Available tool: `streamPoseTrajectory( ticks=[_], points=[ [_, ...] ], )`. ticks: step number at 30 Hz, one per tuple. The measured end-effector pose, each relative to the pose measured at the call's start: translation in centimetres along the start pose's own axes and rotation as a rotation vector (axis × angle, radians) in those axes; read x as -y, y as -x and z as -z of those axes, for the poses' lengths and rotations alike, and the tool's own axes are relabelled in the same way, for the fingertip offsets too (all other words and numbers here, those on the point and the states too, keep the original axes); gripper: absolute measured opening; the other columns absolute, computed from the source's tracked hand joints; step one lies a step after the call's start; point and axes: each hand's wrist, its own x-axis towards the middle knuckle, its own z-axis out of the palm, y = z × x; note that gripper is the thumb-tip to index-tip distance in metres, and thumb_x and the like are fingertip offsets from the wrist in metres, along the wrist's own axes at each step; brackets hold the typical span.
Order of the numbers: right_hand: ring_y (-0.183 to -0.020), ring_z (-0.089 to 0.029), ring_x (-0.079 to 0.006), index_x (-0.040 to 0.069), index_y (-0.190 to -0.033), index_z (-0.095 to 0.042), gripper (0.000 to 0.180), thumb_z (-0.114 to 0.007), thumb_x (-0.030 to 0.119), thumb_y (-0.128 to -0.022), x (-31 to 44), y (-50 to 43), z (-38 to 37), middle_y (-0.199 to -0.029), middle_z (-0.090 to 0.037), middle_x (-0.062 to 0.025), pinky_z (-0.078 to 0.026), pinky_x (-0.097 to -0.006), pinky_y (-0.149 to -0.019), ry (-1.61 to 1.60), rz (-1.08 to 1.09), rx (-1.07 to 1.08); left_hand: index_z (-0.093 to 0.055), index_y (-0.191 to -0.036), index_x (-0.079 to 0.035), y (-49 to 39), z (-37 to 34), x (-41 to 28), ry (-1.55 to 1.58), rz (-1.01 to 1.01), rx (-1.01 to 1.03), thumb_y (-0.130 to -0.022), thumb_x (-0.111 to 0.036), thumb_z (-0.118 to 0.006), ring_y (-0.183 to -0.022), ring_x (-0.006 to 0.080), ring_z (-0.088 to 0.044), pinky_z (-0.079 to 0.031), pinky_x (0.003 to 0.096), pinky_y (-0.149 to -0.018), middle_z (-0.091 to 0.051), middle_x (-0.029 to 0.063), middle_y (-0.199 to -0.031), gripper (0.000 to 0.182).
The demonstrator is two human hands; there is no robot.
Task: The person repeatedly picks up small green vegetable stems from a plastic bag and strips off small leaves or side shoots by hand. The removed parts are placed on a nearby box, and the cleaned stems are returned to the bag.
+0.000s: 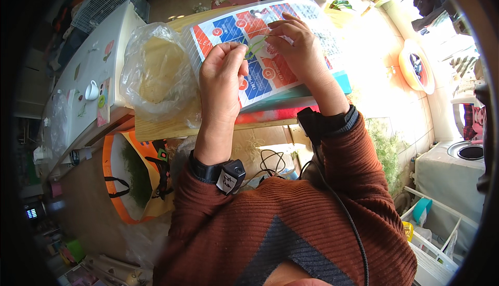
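Note:
My left hand [224, 71] pinches thin green plant strands [253, 49] between thumb and forefinger. Across from it, the thumb and forefinger of my right hand [292, 46] close on the other end of the strands, its remaining fingers raised. Both hands are over a red, blue and white printed sheet [259, 76] with a clear, glossy cover. This sheet lies on a teal box or board [342, 82] on the wooden table [167, 130]. Left of my left hand, a crumpled clear plastic bag [134, 73] sits on the tabletop, its mouth spread wide.
A white cabinet [91, 50] at the left carries a white cup [92, 91] and a plastic bag [59, 118]. Below it stands an orange-rimmed bag [111, 196] holding green strands. Black cables [273, 161] hang near my lap. An orange basin [407, 67] is at the right.

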Motion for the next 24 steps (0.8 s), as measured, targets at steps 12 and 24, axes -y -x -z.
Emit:
streamPoseTrajectory(
  ticks=[12,24],
  points=[
    [-0.104,-0.057,-0.0299,0.004,-0.081,-0.065,0.01,-0.068,0.011,-0.075,0.5,-0.2,0.1,-0.089,-0.066,-0.0082,-0.042,-0.0379,-0.092,-0.101,0.006,-0.054,-0.057,-0.083,-0.004,0.1,-0.1,-0.2,0.005,0.016,0.03,-0.084,-0.01,-0.059,-0.053,0.0012,-0.042,-0.03,0.0147,-0.045,-0.05,-0.0037,-0.062,0.006],
    [-0.09,-0.064,-0.0194,0.002,-0.093,-0.056,0.015,-0.051,0.016,-0.094,4.4,0.8,2.7,-0.097,-0.065,-0.0147,-0.052,-0.0294,-0.078,-1.546,-0.659,0.182,-0.057,-0.08,-0.003,1.5,-0.7,-0.8,0.055,-0.01,0.138,-0.083,-0.004,-0.059,-0.053,-0.002,-0.037,-0.027,0.0145,-0.046,-0.047,-0.0076,-0.063,0.004]
  ],
)
